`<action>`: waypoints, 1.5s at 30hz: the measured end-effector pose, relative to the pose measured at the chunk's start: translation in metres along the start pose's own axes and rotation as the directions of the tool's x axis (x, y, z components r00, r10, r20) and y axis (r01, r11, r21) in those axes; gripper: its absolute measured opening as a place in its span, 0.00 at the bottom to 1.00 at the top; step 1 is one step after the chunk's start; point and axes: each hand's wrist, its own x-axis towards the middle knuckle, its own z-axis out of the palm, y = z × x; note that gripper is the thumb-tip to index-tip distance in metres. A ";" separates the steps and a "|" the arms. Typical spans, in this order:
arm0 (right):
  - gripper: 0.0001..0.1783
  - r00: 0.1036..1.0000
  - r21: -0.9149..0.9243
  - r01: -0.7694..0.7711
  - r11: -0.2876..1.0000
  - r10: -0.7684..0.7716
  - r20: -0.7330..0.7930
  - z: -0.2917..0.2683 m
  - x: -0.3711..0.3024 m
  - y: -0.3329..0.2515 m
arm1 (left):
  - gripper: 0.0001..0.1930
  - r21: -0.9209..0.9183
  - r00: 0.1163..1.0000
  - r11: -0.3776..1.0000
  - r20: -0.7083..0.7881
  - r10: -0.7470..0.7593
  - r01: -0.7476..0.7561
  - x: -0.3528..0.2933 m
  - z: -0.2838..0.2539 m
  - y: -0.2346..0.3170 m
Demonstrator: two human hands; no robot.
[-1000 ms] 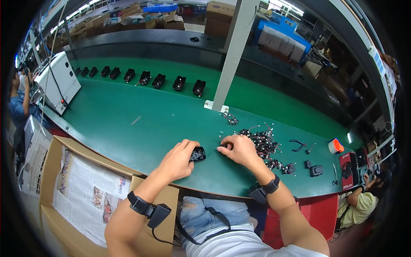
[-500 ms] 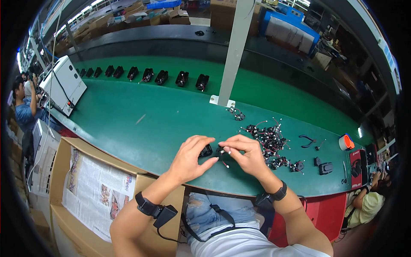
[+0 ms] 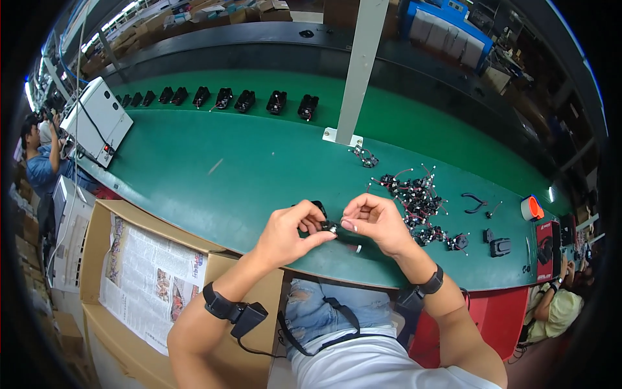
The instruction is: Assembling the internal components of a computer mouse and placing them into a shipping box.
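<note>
My left hand [image 3: 291, 235] is closed in a pinch round a small black part with wires [image 3: 329, 226], just above the green bench. A black housing [image 3: 317, 206] rests on the bench right behind those fingers, partly hidden by them. Close by on the right, my right hand [image 3: 378, 225] has thumb and fingertips pressed together near the part; whatever lies between them is too small to make out. Below the hands a short lead with a white end [image 3: 357, 249] shows. A tangled heap of small black parts with red and black wires [image 3: 418, 198] lies to the right.
A grey post [image 3: 358, 78] rises from the bench beyond my hands. Black housings [image 3: 245, 101] stand in a row on the green belt. Pliers [image 3: 476, 202], an orange-and-white roll [image 3: 532, 207] and a black block [image 3: 500, 247] lie right. A newspaper-lined carton [image 3: 139, 285] is at left.
The small black wired part has passed from my right fingertips to my left ones. My left fingers have closed, and the right hand has drawn slightly upward beside it.
</note>
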 end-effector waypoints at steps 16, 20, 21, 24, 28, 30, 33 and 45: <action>0.12 1.000 -0.254 0.007 0.967 -0.010 -0.012 0.004 0.000 0.003 | 0.11 0.570 0.958 0.790 -0.016 0.285 -0.225 0.003 -0.019 -0.009; 0.14 0.992 -0.441 0.123 0.889 -0.124 0.027 0.003 -0.002 0.003 | 0.11 0.383 0.968 0.897 -0.198 -0.154 0.221 0.007 -0.033 -0.012; 0.14 0.989 -0.500 0.143 0.854 -0.145 0.034 0.004 -0.002 0.004 | 0.11 0.384 0.968 0.896 -0.197 -0.156 0.223 0.006 -0.033 -0.013; 0.15 0.941 -0.734 0.286 0.615 -0.325 0.095 0.003 0.002 0.002 | 0.18 0.667 0.988 0.729 -0.107 -0.110 0.154 -0.001 -0.030 -0.020; 0.14 0.896 -0.788 0.331 0.519 -0.434 0.091 0.008 0.000 0.008 | 0.30 0.696 1.000 0.718 -0.017 0.006 0.008 0.001 -0.026 -0.017; 0.11 0.886 -0.828 0.332 0.452 -0.451 0.109 0.006 0.000 0.012 | 0.36 0.623 0.992 0.774 0.122 0.040 -0.108 0.001 -0.024 -0.009; 0.07 0.898 -0.801 0.282 0.528 -0.439 0.027 0.007 -0.001 0.012 | 0.38 0.730 0.993 0.678 0.114 0.003 -0.086 -0.006 -0.014 -0.010; 0.07 0.857 -0.794 0.403 0.455 -0.491 0.153 0.008 0.001 0.000 | 0.26 0.404 0.980 0.897 0.155 0.127 -0.180 0.003 -0.018 -0.009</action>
